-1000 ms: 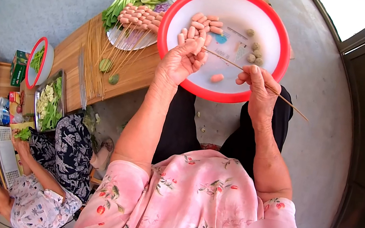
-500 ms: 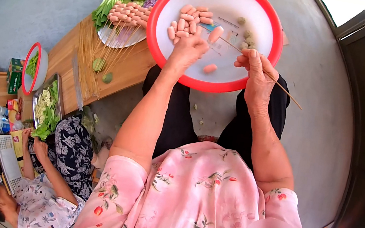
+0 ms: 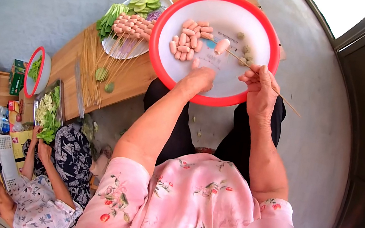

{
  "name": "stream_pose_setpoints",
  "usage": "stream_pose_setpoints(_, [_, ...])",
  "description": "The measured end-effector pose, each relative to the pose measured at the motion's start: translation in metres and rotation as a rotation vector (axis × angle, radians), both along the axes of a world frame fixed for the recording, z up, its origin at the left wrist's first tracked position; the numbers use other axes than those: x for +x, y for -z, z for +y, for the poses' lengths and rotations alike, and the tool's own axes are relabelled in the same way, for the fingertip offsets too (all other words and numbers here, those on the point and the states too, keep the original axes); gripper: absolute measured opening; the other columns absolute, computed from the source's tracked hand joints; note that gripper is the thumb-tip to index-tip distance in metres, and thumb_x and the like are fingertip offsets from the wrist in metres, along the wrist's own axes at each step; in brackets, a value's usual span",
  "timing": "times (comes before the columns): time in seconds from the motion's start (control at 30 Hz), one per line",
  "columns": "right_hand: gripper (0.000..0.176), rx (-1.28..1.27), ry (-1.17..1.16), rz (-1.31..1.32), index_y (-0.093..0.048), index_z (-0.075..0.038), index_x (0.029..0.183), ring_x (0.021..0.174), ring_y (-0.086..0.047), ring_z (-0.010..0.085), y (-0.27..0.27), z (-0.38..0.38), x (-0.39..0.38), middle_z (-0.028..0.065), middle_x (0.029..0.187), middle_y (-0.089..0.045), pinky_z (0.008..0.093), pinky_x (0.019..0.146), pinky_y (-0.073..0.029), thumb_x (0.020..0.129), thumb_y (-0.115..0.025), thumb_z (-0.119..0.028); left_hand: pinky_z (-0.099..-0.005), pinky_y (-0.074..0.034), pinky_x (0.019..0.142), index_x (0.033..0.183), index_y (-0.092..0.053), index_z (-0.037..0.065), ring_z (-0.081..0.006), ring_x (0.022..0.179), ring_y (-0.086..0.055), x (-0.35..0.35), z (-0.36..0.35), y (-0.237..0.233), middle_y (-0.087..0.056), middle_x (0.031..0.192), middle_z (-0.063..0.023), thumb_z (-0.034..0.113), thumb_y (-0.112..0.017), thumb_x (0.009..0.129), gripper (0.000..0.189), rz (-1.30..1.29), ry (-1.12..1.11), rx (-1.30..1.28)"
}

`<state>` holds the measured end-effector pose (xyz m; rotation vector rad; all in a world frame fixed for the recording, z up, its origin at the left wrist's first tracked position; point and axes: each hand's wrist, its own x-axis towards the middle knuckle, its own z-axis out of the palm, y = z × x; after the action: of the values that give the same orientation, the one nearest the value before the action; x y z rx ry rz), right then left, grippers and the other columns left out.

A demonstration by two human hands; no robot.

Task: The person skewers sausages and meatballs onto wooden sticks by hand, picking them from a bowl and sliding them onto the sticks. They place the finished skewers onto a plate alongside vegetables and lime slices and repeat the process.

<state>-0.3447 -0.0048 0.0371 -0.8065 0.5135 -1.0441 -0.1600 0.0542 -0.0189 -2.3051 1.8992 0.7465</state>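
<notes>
My right hand (image 3: 261,86) pinches a thin wooden skewer (image 3: 289,105). One small pink sausage (image 3: 222,47) is threaded on it, above the white basin with a red rim (image 3: 155,43). At the near side of the basin, my left hand (image 3: 200,79) is lowered with fingers curled; what lies under them is hidden. Beyond it sits a pile of loose sausages (image 3: 185,41). Several greyish-green balls (image 3: 247,50) rest at the basin's right side, close to my right fingertips.
On the wooden table (image 3: 137,79), a white plate (image 3: 120,52) carries skewered sausages (image 3: 132,26), green leaves and cucumber slices (image 3: 146,2). Bare skewers (image 3: 89,61) and a long knife (image 3: 79,88) lie nearby. Lower left, another person (image 3: 52,188) handles greens over a metal tray (image 3: 50,105).
My left hand has come down from beside the skewered sausage to the basin's near side, covering where a lone sausage lay. The skewer stays in my right hand. The view has shifted slightly.
</notes>
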Motion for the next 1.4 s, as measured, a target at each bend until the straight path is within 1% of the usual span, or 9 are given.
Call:
stream_pose_setpoints(0.1, [0.029, 0.009, 0.004, -0.031, -0.064, 0.003, 0.092, 0.067, -0.062, 0.0188, 0.003, 0.0, 0.0, 0.0095, 0.076, -0.064, 0.0271, 0.066, -0.045, 0.094, -0.053, -0.023, -0.0393, -0.05, 0.077, 0.083, -0.066, 0.001, -0.0331, 0.087, -0.063, 0.002, 0.001, -0.016, -0.065, 0.093, -0.02, 0.006, -0.061, 0.071, 0.014, 0.022, -0.092, -0.137])
stream_pose_setpoints(0.2, [0.028, 0.004, 0.009, -0.032, -0.064, 0.003, 0.092, 0.067, -0.062, 0.0188, 0.003, 0.001, 0.003, 0.0096, 0.076, -0.064, 0.0269, 0.066, -0.046, 0.094, -0.053, -0.023, -0.0377, -0.05, 0.067, 0.077, -0.064, -0.002, -0.0251, 0.073, -0.065, 0.008, 0.005, -0.033, -0.067, 0.083, -0.0164, 0.01, -0.064, 0.071, 0.014, 0.358, -0.388, -0.152])
stream_pose_setpoints(0.27, [0.028, 0.018, 0.008, -0.024, -0.064, 0.003, 0.092, 0.066, -0.062, 0.0188, 0.001, 0.002, 0.003, 0.0095, 0.075, -0.064, 0.0267, 0.066, -0.046, 0.094, -0.054, -0.022, -0.0328, -0.048, 0.058, 0.075, -0.063, 0.0, -0.0152, 0.062, -0.06, 0.009, 0.009, -0.034, -0.064, 0.074, -0.0066, 0.017, -0.064, 0.074, 0.017, 0.761, -0.639, -0.236])
stream_pose_setpoints(0.37, [0.028, 0.012, 0.015, -0.017, -0.064, 0.003, 0.092, 0.066, -0.062, 0.0186, 0.003, 0.002, 0.003, 0.0094, 0.075, -0.064, 0.0269, 0.066, -0.047, 0.093, -0.055, -0.023, -0.0275, -0.046, 0.059, 0.08, -0.063, 0.005, -0.0089, 0.063, -0.056, 0.011, 0.014, -0.047, -0.059, 0.071, 0.0016, 0.02, -0.064, 0.078, 0.015, 1.118, -0.798, -0.367])
stream_pose_setpoints(0.5, [0.028, -0.025, 0.03, 0.021, -0.065, 0.004, 0.092, 0.066, -0.062, 0.0182, 0.001, 0.004, 0.002, 0.0091, 0.075, -0.065, 0.027, 0.066, -0.047, 0.093, -0.056, -0.023, -0.0253, -0.046, 0.062, 0.088, -0.062, 0.007, -0.0101, 0.067, -0.057, 0.032, 0.026, -0.05, -0.058, 0.072, 0.0017, 0.018, -0.066, 0.079, 0.014, 1.479, -0.956, -0.55])
stream_pose_setpoints(0.63, [0.029, -0.077, 0.011, 0.07, -0.065, 0.004, 0.091, 0.066, -0.061, 0.0174, 0.002, 0.007, 0.006, 0.0095, 0.075, -0.064, 0.0274, 0.065, -0.048, 0.092, -0.058, -0.024, -0.0249, -0.051, 0.066, 0.103, -0.057, 0.002, -0.0144, 0.078, -0.062, 0.047, 0.039, -0.052, -0.063, 0.091, -0.009, 0.017, -0.062, 0.086, 0.024, 1.849, -1.119, -0.725])
stream_pose_setpoints(0.97, [0.029, -0.117, -0.031, 0.119, -0.065, 0.005, 0.089, 0.065, -0.06, 0.0163, 0.002, 0.012, 0.011, 0.0097, 0.074, -0.063, 0.0276, 0.065, -0.049, 0.091, -0.059, -0.023, -0.021, -0.051, 0.064, 0.103, -0.057, -0.003, -0.0148, 0.076, -0.062, 0.061, 0.042, -0.035, -0.063, 0.09, -0.0124, 0.016, -0.056, 0.09, 0.023, 1.888, -1.064, -0.737])
stream_pose_setpoints(1.03, [0.029, -0.121, -0.031, 0.118, -0.065, 0.005, 0.089, 0.066, -0.06, 0.0163, 0.002, 0.012, 0.012, 0.0097, 0.074, -0.063, 0.0277, 0.065, -0.049, 0.091, -0.059, -0.023, -0.0229, -0.05, 0.064, 0.105, -0.055, 0.008, -0.0149, 0.081, -0.063, 0.064, 0.042, -0.032, -0.062, 0.091, -0.0048, 0.021, -0.059, 0.089, 0.02, 1.862, -1.015, -0.694])
stream_pose_setpoints(1.4, [0.029, -0.153, -0.031, 0.168, -0.066, 0.004, 0.088, 0.064, -0.061, 0.0159, 0.002, 0.016, 0.015, 0.0095, 0.073, -0.065, 0.0278, 0.065, -0.049, 0.09, -0.061, -0.024, -0.0222, -0.052, 0.065, 0.105, -0.054, 0.006, -0.0135, 0.078, -0.063, 0.059, 0.042, -0.038, -0.063, 0.087, -0.006, 0.015, -0.065, 0.085, 0.024, 1.892, -1.021, -0.702])
